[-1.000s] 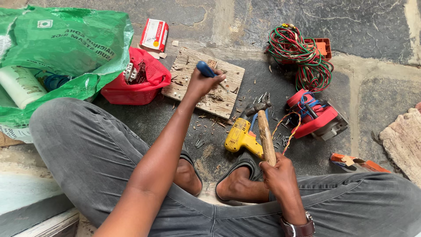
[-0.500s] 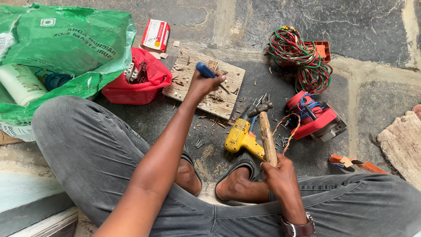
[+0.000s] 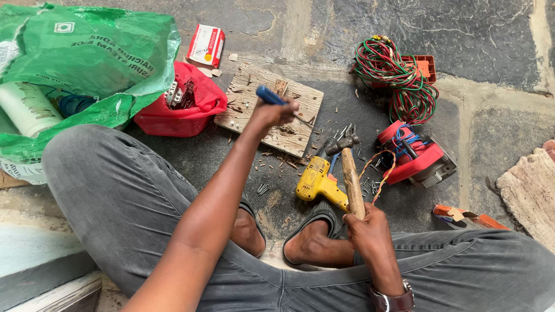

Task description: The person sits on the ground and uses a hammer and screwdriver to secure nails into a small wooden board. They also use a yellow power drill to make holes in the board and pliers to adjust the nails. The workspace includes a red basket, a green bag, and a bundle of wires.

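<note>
Two hands are working over a stone floor point(image 3: 497, 40): the left hand point(image 3: 273, 111) is gripping one blue-handled screwdriver point(image 3: 269, 95), fingers clamped around its handle, its long axis running from upper left down to the right, tip pressing on one rough wooden board point(image 3: 254, 81) lying flat ahead of the knees. The right hand point(image 3: 369, 226) is clutching one wooden-handled hammer point(image 3: 350, 173), fingers wrapped tight, handle standing nearly upright with the metal head pointing away from the person. One yellow power drill point(image 3: 315, 182) is lying just beside it. One red plastic bag point(image 3: 173, 112) is holding metal hardware, and one green sack point(image 3: 98, 63) is holding a white tube and blue cord.
</note>
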